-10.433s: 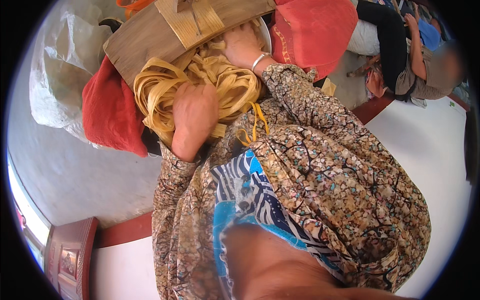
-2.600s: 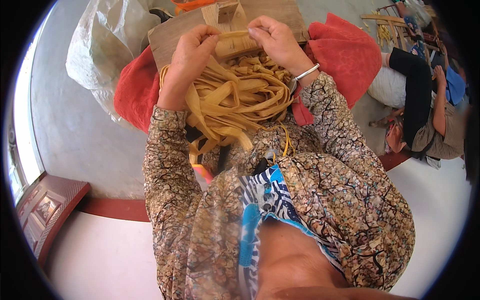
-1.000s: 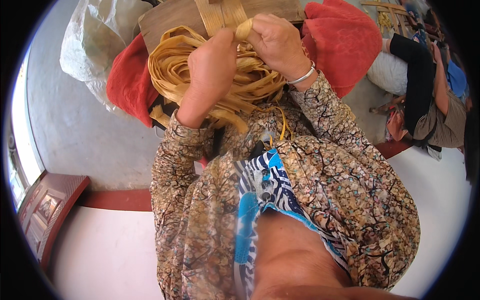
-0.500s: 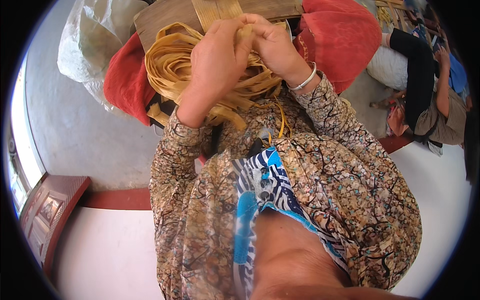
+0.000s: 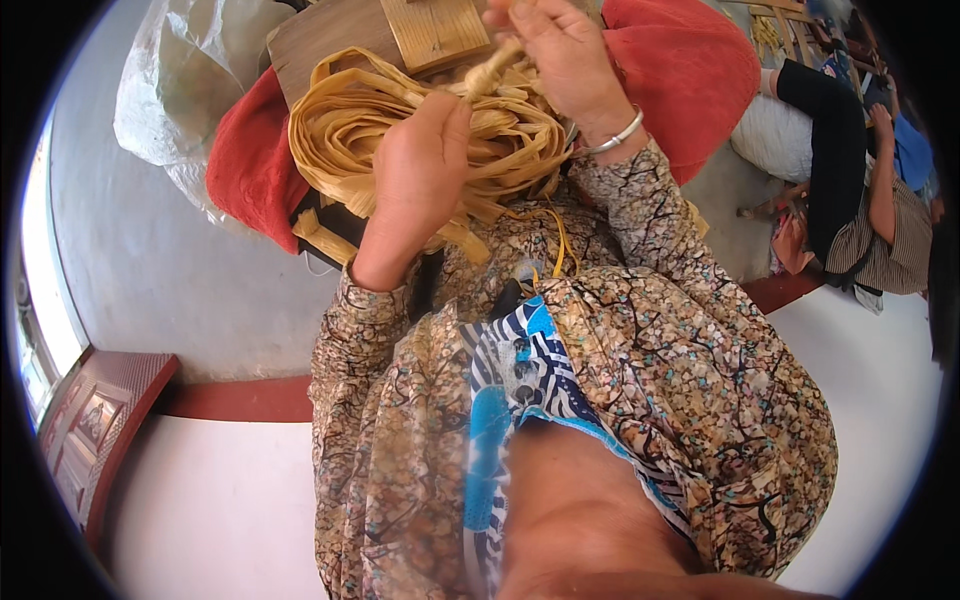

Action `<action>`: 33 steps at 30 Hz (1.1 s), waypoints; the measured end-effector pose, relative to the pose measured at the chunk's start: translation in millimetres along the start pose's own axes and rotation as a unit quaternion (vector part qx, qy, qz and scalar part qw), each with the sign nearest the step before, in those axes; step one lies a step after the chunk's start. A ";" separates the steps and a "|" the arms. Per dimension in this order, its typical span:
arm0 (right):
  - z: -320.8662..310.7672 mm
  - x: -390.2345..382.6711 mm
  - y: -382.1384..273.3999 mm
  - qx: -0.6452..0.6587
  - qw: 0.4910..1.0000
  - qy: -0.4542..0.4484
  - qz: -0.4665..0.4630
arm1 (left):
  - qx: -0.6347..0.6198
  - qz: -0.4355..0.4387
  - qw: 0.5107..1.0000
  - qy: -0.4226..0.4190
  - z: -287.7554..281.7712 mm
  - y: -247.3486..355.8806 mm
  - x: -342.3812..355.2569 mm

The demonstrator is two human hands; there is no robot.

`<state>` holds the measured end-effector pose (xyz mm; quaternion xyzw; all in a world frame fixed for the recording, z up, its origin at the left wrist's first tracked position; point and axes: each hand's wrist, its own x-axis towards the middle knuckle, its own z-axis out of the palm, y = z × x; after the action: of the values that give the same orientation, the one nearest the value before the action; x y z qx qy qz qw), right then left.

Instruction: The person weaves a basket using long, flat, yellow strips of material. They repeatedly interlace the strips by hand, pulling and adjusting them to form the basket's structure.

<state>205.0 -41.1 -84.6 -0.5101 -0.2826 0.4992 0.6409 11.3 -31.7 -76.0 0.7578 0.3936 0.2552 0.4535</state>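
Observation:
A tan twisted strip of dried plant fibre (image 5: 492, 70) runs slantwise between my two hands. My left hand (image 5: 425, 170) is closed, with its thumb and forefinger pinching the strip's lower end. Farther up and to the right, my right hand (image 5: 572, 75), with a silver bangle (image 5: 622, 138) at its wrist, is closed round the upper end; its fingertips are slightly blurred at the top edge. Under both hands lies a loose coil of flat tan braid (image 5: 335, 125), partly hidden by my left hand and spilling toward my lap.
A wooden board (image 5: 325, 40) with a smaller wooden block (image 5: 435, 35) lies beyond the coil. Red cloth (image 5: 685, 85) covers both sides. A clear plastic bag (image 5: 185, 80) stands at the far left, a carved wooden piece (image 5: 105, 430) lower left. Another person (image 5: 880, 230) sits at the right.
My hands were together over the coil and have moved apart. The right went up and right, the left slightly down, baring the twisted strip and the wooden block.

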 end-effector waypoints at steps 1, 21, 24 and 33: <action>4.1 -1.0 -13.0 -0.085 0.994 -0.006 -0.068 | 0.094 0.046 0.994 0.022 -4.0 3.6 0.7; -0.7 -2.2 -22.2 -0.455 0.857 -0.210 -0.122 | -0.391 -0.239 0.861 -0.221 -49.3 -16.9 -2.6; 11.0 -16.4 -15.4 -0.552 0.698 -0.124 -0.438 | -0.528 -0.269 0.793 -0.140 -49.7 -13.9 -3.4; 43.4 -58.7 17.6 -0.384 0.792 -0.264 -0.393 | -0.668 -0.313 0.675 0.010 -17.2 -18.8 9.5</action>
<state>140.9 -79.7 -78.6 -0.4073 -0.7858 0.1698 0.4333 -3.1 -10.2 -84.5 0.0831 0.3365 0.3006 0.8885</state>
